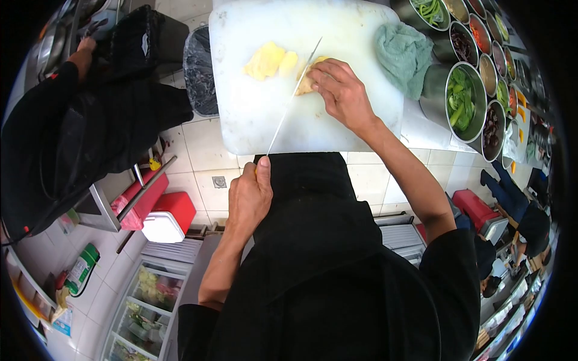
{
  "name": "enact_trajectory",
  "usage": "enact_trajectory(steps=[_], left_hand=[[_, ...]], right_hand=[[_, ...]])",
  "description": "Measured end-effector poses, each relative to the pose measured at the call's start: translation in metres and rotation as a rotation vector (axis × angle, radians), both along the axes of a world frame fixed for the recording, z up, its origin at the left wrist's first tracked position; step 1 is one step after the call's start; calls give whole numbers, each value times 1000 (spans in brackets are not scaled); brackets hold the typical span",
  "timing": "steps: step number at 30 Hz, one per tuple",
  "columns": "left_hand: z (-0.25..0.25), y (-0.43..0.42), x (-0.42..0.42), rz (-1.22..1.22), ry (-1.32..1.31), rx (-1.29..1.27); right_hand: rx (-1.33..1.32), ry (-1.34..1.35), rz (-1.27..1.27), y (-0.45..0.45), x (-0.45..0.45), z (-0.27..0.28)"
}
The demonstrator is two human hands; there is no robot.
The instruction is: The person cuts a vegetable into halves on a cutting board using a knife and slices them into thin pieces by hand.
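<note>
My left hand (pixel 250 195) is closed round the handle of a long knife (pixel 286 114), below the front edge of a white cutting board (pixel 253 114). The thin blade slants up and to the right over the board. On the board my right hand (pixel 340 90) presses a pale brown-skinned, yellow-fleshed piece (pixel 304 86), perhaps ginger, with bent fingers beside the blade. Left of the blade lie peeled yellow pieces (pixel 265 61). A crumpled green cloth (pixel 404 57) rests on the board's right edge.
Metal containers, one with green leaves (pixel 460 99), stand at the right. A lined black bin (pixel 201 72) is left of the board. A person in black (pixel 66 132) works at far left; others are at far right. A drawer unit (pixel 144 301) stands lower left.
</note>
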State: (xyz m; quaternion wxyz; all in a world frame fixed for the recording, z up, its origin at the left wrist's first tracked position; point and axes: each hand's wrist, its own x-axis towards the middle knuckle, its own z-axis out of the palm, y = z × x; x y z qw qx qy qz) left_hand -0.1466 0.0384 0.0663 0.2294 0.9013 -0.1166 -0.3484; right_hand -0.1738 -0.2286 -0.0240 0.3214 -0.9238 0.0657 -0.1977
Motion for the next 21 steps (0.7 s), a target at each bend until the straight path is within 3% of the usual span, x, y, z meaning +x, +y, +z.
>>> enact_trajectory(steps=[17,21], left_hand=[[6,8,-7,-27,-9,20],[26,30,-13,-30,72,139]], right_hand=[[10,-9,7,0,-1,-1],[44,-9,5,0,0,1]])
